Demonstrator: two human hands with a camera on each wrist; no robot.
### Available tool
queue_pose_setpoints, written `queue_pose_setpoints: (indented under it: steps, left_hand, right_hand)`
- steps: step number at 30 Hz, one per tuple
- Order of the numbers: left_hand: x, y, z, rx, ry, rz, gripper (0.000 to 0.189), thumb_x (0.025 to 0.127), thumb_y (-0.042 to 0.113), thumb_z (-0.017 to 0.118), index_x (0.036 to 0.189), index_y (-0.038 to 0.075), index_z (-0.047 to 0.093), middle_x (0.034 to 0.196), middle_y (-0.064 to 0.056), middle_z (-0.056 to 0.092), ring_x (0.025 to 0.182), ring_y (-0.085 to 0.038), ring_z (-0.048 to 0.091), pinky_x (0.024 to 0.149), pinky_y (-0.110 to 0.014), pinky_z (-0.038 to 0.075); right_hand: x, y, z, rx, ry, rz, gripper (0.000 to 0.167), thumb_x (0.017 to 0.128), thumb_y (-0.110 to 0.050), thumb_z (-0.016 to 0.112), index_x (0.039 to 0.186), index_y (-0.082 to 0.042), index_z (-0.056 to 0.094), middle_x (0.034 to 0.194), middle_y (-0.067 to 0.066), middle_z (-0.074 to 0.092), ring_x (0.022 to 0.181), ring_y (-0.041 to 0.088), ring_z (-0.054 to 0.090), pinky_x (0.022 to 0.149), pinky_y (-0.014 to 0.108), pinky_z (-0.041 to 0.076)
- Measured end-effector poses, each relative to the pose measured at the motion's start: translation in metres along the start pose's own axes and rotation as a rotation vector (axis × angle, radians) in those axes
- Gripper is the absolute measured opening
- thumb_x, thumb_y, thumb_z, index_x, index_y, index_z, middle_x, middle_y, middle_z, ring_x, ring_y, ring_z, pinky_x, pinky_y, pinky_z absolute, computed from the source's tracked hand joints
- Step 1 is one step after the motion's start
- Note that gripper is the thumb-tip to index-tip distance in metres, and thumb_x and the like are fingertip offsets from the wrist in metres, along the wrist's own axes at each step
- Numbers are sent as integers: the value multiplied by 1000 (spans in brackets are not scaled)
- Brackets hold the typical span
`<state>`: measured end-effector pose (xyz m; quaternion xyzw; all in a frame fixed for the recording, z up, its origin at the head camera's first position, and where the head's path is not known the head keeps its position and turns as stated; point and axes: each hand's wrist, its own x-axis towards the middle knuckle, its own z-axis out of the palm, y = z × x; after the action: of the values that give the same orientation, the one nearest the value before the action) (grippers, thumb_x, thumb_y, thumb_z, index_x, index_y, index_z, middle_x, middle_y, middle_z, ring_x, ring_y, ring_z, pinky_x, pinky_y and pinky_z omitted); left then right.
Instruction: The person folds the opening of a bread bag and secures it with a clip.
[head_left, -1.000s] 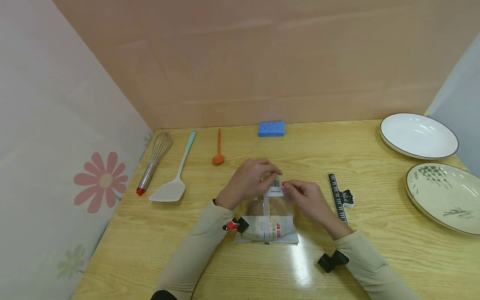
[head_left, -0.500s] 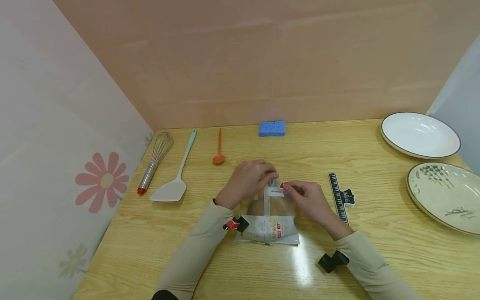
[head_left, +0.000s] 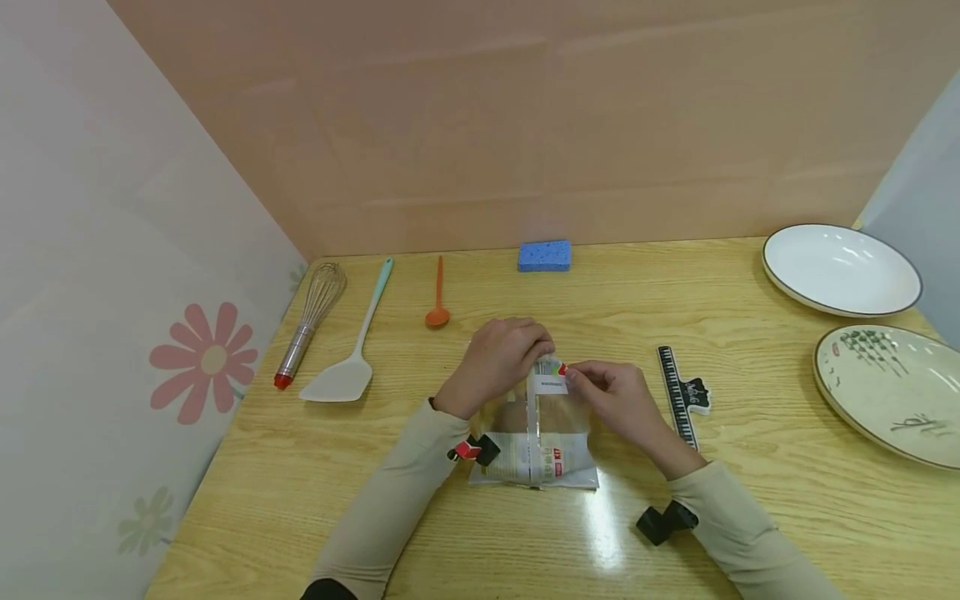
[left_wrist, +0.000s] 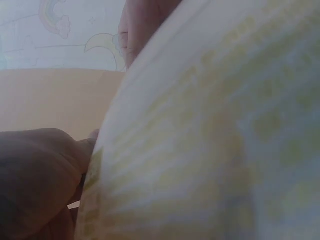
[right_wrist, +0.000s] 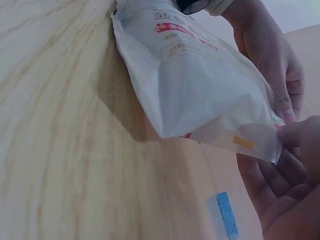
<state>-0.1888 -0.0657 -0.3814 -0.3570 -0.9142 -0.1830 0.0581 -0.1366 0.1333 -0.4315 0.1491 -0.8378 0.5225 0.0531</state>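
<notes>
A plastic food bag point(head_left: 564, 458), see-through in the middle with a printed lower band, lies on the table between both hands. My left hand point(head_left: 501, 357) grips its top edge with curled fingers. My right hand point(head_left: 618, 398) pinches the top right corner, by a small red and green printed patch. The right wrist view shows the bag point(right_wrist: 205, 90) bulging, its corner between right thumb and fingers. In the left wrist view the bag point(left_wrist: 210, 135) fills most of the picture, blurred. The bag's contents look brown through the clear part.
A whisk point(head_left: 309, 325), a white spatula point(head_left: 341, 379) and an orange spoon point(head_left: 437, 317) lie at the left. A blue sponge point(head_left: 544, 257) is at the back. Right of the hands are a piano-patterned clip point(head_left: 678, 398), a white dish point(head_left: 840, 271) and a patterned plate point(head_left: 862, 375).
My left fingers have shifted slightly left and curled in on the bag's top edge, showing more of the coloured patch. My right hand keeps its pinch almost in place.
</notes>
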Motion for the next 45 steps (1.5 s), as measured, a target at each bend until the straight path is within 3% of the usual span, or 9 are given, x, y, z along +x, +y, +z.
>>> queue_pose_setpoints:
  steps: [6, 17, 24, 32, 45]
  left_hand:
    - [0, -1, 1, 22, 28, 8, 16, 104, 18, 65, 100, 9, 78, 97, -1, 76, 89, -15, 72, 82, -34, 57]
    - [-1, 2, -2, 84, -3, -1, 16, 104, 20, 65, 99, 11, 78, 94, 1, 74, 88, -15, 70, 86, -36, 56]
    - [-3, 1, -2, 95, 0, 8, 16, 103, 20, 65, 99, 12, 79, 96, 1, 75, 89, -16, 71, 87, -37, 56]
    - [-4, 2, -3, 77, -4, 18, 16, 103, 20, 66, 101, 11, 79, 98, 0, 76, 89, -17, 71, 86, -38, 56]
    - [-3, 4, -4, 108, 12, 40, 16, 103, 22, 66, 101, 12, 79, 98, 1, 76, 89, -16, 70, 84, -36, 56]
  right_hand:
    - [0, 1, 1, -8, -13, 6, 13, 97, -1, 69, 101, 9, 77, 97, 20, 77, 82, 25, 75, 71, 20, 57]
    - [1, 4, 3, 3, -35, 0, 15, 99, 0, 66, 105, 10, 75, 99, 21, 77, 82, 11, 71, 71, 22, 58]
    - [9, -2, 5, 9, -40, -5, 18, 102, -4, 62, 110, 9, 74, 102, 20, 76, 88, 23, 73, 74, 22, 58]
    - [20, -5, 9, 15, -20, -42, 16, 102, -3, 63, 102, 8, 75, 91, 16, 76, 80, 19, 72, 72, 22, 57]
    - [20, -10, 5, 1, -17, -43, 13, 100, -2, 66, 98, 6, 75, 90, 16, 76, 79, 22, 73, 71, 20, 56]
